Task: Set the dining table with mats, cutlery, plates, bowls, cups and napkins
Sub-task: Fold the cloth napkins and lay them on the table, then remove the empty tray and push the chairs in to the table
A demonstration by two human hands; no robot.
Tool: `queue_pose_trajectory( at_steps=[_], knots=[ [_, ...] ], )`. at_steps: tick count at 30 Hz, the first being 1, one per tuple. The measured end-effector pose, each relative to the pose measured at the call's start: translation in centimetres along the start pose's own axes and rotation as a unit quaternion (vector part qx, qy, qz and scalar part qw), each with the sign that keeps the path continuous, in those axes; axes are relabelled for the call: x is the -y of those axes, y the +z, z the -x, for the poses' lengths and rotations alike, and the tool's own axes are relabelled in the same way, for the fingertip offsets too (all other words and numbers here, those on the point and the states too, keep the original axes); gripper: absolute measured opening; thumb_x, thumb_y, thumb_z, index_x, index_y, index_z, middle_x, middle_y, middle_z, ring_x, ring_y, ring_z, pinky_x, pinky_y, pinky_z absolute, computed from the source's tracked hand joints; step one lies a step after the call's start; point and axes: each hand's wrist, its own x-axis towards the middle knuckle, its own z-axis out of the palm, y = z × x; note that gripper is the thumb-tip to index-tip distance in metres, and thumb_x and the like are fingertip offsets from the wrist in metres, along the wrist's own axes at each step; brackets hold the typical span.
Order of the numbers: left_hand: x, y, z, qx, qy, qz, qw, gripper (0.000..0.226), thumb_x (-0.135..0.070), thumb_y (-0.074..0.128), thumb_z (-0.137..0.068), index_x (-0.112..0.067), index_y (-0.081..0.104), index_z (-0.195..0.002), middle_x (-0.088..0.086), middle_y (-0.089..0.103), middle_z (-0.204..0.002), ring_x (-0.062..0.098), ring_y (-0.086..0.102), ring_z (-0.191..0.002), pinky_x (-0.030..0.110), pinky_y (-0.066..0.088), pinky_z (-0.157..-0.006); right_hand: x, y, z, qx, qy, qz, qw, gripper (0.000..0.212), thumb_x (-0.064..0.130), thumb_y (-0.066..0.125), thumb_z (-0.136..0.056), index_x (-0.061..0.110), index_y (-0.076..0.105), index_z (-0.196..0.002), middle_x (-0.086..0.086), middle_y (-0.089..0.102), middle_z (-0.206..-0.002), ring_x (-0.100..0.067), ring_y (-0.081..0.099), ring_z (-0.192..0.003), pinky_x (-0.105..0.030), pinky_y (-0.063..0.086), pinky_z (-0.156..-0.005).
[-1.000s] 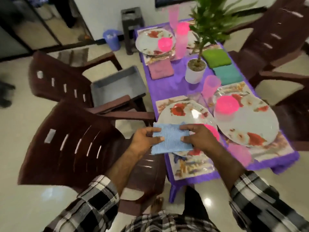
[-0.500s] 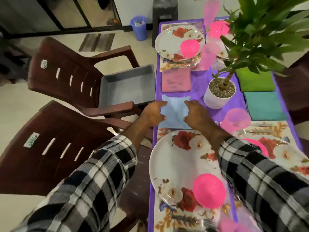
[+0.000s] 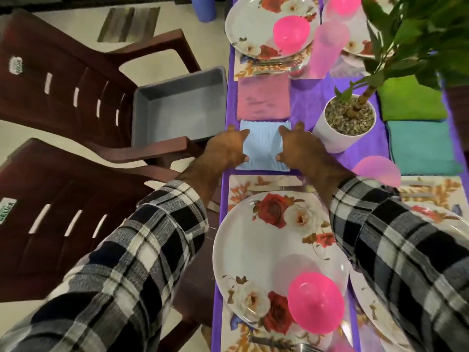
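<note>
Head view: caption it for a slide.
Both hands, left and right, press a blue napkin flat on the purple table.

I am standing over the table [image 3: 307, 107], which is wearing a purple cloth. Four folded napkins are lying directly on it: pink [image 3: 264, 97], light blue [image 3: 262, 146] touching below it, green [image 3: 411, 102] and teal [image 3: 426, 148] on the far side. A white plant pot [image 3: 342, 130] is standing between them. Flowered mats [image 3: 243, 184] are lying at the places, carrying plates.
</note>
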Motion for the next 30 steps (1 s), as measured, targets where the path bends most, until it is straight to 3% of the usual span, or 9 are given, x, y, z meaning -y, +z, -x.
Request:
queue_pose_trajectory(
  at_steps=[4,8,11,13,17,21,25,30],
  knots=[
    [0.1,0.1,0.9,-0.002,-0.019,-0.021,1.0,0.086,-0.055,0.071,-0.096,-0.031,0.028,-0.166,0.014,0.055,-0.148,0.037,0.061,-0.128,0.053,0.056,-0.101,0.8,0.3,0.6,-0.001,0.0,0.019,1.0,0.065,0.031,0.062,-0.1,0.019,0.033,-0.157,-0.019,0.061,-0.134,-0.043,0.065,-0.118,-0.048,0.052,-0.089],
    [-0.3,-1.5,3.4,-0.035,-0.061,-0.029,0.997,0.073,-0.053,0.075,-0.092,-0.017,0.043,-0.147,0.012,0.065,-0.133,0.038,0.066,-0.119,0.046,0.053,-0.089,1.1,-1.4,2.1,-0.016,0.001,0.025,1.0,0.063,0.033,0.061,-0.101,0.021,0.034,-0.157,-0.017,0.065,-0.131,-0.04,0.066,-0.117,-0.044,0.05,-0.084],
    [0.4,-2.2,6.9,-0.064,-0.105,0.017,0.992,0.055,-0.054,0.066,-0.094,-0.022,0.049,-0.134,0.007,0.07,-0.126,0.037,0.069,-0.11,0.049,0.057,-0.091,1.0,-2.8,4.0,-0.051,-0.006,0.019,0.998,0.065,0.047,0.065,-0.099,0.019,0.038,-0.152,-0.018,0.067,-0.124,-0.042,0.066,-0.111,-0.042,0.043,-0.076],
    [1.0,-2.5,10.2,-0.064,-0.121,0.018,0.99,0.059,-0.061,0.063,-0.092,-0.024,0.049,-0.135,0.006,0.07,-0.122,0.035,0.07,-0.107,0.049,0.058,-0.091,1.4,-3.3,5.9,-0.071,-0.011,0.039,0.997,0.073,0.051,0.066,-0.098,0.019,0.035,-0.156,-0.018,0.068,-0.123,-0.042,0.067,-0.111,-0.042,0.046,-0.076],
    [2.9,-2.9,16.9,-0.039,-0.151,0.014,0.988,0.048,-0.045,0.066,-0.095,-0.019,0.057,-0.135,0.011,0.069,-0.128,0.036,0.067,-0.117,0.05,0.054,-0.096,3.7,-4.3,10.4,-0.069,-0.011,0.058,0.996,0.075,0.045,0.065,-0.098,0.017,0.031,-0.159,-0.017,0.067,-0.125,-0.041,0.067,-0.112,-0.044,0.052,-0.083],
    [5.3,-2.9,24.8,-0.032,-0.159,0.031,0.986,0.042,-0.051,0.066,-0.095,-0.024,0.067,-0.126,0.005,0.071,-0.128,0.032,0.067,-0.117,0.047,0.054,-0.098,8.3,-4.5,16.6,-0.085,-0.013,0.047,0.995,0.068,0.027,0.058,-0.096,0.016,0.031,-0.158,-0.013,0.068,-0.115,-0.038,0.068,-0.103,-0.039,0.046,-0.071],
    [10.0,-0.9,33.6,-0.044,-0.143,0.037,0.988,0.05,-0.059,0.064,-0.095,-0.025,0.064,-0.132,0.007,0.067,-0.132,0.035,0.066,-0.121,0.045,0.053,-0.098,15.1,-3.0,24.3,-0.103,0.031,0.015,0.994,0.051,0.033,0.049,-0.104,0.021,0.04,-0.153,-0.015,0.068,-0.12,-0.039,0.068,-0.109,-0.043,0.053,-0.085],
    [19.6,2.8,45.6,-0.058,-0.129,0.026,0.99,0.049,-0.063,0.065,-0.093,-0.029,0.067,-0.127,0.01,0.07,-0.126,0.036,0.068,-0.116,0.046,0.057,-0.095,25.7,1.7,34.7,-0.106,-0.003,-0.034,0.994,0.064,0.036,0.063,-0.096,0.012,0.041,-0.151,-0.018,0.069,-0.124,-0.043,0.068,-0.111,-0.046,0.055,-0.089]
  ],
)
